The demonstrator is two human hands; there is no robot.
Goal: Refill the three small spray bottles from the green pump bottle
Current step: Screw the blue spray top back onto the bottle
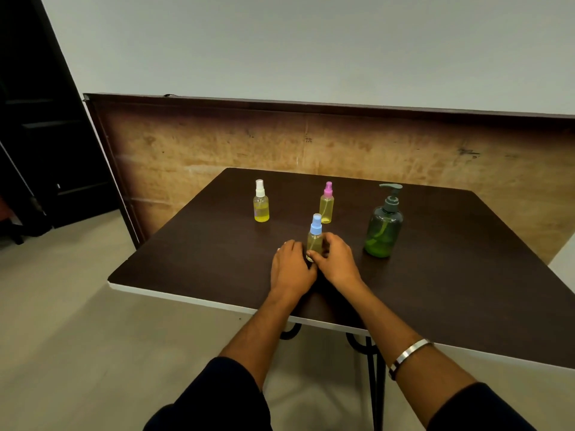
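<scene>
1. Both hands meet at the centre of the frame around the blue-capped spray bottle (pixel 315 237), which stands upright on the dark counter (pixel 193 259).
2. The right hand (pixel 337 259) curls its fingers and thumb around the bottle's lower body; the left hand (pixel 291 265) touches its base, grip unclear.
3. Behind stand the white-capped spray bottle (pixel 260 202), upper left, and the pink-capped spray bottle (pixel 326 203).
4. The green pump bottle (pixel 384 227) stands at right, apart from them.

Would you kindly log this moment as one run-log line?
stage: start | both hands, left and right, hold blue-capped spray bottle | cap on | green pump bottle untouched
</scene>
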